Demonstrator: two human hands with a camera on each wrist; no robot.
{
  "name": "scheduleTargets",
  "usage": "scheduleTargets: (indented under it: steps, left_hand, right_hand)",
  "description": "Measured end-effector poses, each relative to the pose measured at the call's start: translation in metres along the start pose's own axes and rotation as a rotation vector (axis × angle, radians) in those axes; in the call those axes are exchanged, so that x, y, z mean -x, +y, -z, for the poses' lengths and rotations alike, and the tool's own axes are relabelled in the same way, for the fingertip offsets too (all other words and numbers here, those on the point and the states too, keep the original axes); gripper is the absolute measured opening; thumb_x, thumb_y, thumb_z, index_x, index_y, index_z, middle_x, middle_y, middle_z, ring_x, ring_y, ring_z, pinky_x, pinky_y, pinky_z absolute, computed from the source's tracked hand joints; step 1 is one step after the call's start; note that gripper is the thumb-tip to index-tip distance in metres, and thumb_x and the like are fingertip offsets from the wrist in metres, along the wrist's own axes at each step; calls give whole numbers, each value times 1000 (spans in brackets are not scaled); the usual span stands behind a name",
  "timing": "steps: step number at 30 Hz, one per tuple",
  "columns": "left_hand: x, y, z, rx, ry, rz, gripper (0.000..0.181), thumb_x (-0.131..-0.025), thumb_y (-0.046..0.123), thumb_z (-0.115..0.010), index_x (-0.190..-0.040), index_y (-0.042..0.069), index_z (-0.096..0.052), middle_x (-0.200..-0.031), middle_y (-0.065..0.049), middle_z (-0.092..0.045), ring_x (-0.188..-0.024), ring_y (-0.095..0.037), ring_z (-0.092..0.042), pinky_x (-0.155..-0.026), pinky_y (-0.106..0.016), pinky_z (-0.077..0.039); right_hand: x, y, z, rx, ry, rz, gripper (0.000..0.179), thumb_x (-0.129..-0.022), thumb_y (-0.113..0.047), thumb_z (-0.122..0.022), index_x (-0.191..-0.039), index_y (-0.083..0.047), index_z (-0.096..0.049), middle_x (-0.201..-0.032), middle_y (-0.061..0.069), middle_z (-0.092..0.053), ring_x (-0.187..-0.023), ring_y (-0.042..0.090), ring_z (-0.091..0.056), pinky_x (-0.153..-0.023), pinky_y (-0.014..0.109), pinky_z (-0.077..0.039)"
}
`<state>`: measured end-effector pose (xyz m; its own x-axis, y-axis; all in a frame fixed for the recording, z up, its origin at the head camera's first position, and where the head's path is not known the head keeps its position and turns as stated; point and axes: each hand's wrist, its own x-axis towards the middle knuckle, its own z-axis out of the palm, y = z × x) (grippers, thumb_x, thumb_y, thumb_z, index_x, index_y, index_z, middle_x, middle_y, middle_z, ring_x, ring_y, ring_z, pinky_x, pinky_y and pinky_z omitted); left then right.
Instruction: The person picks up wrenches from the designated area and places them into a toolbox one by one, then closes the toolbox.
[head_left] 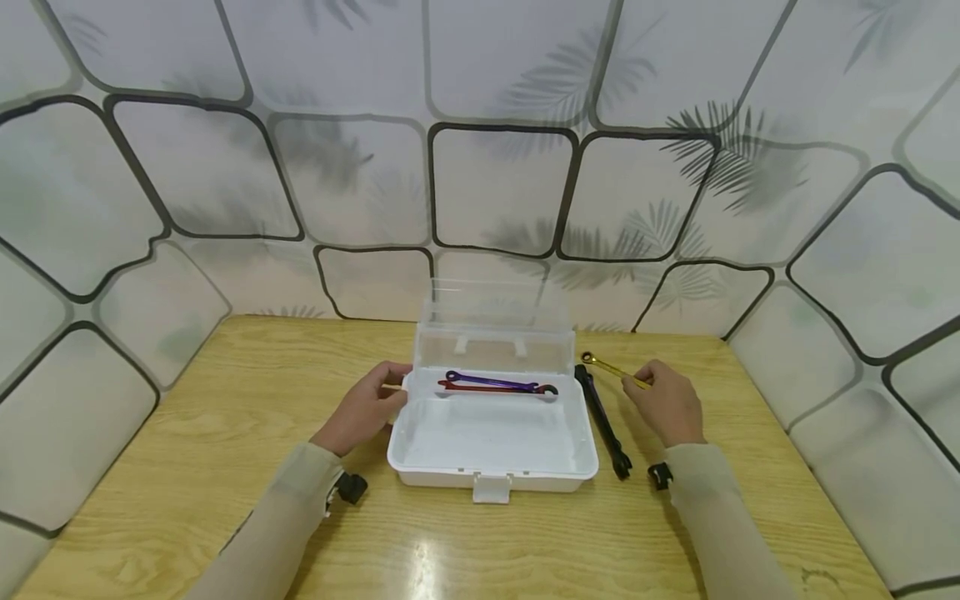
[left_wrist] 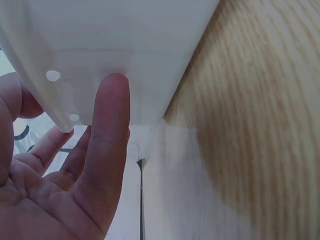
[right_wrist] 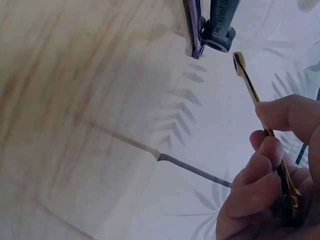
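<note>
A white plastic toolbox (head_left: 491, 482) stands with its clear lid (head_left: 491, 346) raised. At its left back corner my left hand (head_left: 369, 408) holds the side wall; one finger (left_wrist: 111, 115) lies along the outer wall and others reach around the edge. My right hand (head_left: 667, 404) pinches a gold combination wrench (head_left: 607, 367) between thumb and fingers, right of the box. Its ring end points away to the left, over the table. Inside the box at the back lie a purple wrench (head_left: 487, 382) and a red wrench (head_left: 480, 388).
Black wrenches (head_left: 603, 425) lie slanted along the right side of the box, with a purple edge showing among them. A latch (head_left: 491, 489) hangs at the front of the box. Patterned walls (head_left: 495, 192) enclose the wooden table (head_left: 247, 400) at the back and sides.
</note>
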<state>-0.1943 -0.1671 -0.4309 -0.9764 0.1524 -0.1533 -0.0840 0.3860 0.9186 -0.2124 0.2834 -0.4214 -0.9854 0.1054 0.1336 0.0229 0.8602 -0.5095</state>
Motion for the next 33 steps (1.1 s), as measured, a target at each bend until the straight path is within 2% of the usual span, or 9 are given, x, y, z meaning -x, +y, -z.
scheduleTargets:
  steps: [14, 28, 33]
  left_hand:
    - [-1, -2, 0, 9, 1, 6, 48, -100, 16, -55, -147, 14, -50, -143, -13, -52, -124, -34, -59, -72, -39, -62]
    - [0, -2, -1, 8, 5, 2, 48, -100, 16, -55, -148, 14, -49, -144, -14, -52, -124, -35, -59, -69, -39, -61]
    - [-1, -2, -1, 3, 5, -4, 48, -100, 16, -55, -148, 13, -49, -144, -15, -52, -125, -35, -59, -69, -39, -62]
  right_hand:
    - [1, -1, 1, -17, 23, 13, 30, -98, -35, -63, -101, -6, -66, -98, 17, -73, -58, 21, -53, -51, 34, -42]
    - [2, -1, 2, -27, 51, 36, 30, -98, -35, -63, -100, -6, -68, -101, 19, -73, -60, 21, -56, -54, 34, -45]
    - [2, -2, 3, -33, 81, 51, 29, -98, -34, -64, -100, -6, -68, -103, 21, -73, -64, 22, -60, -59, 40, -50]
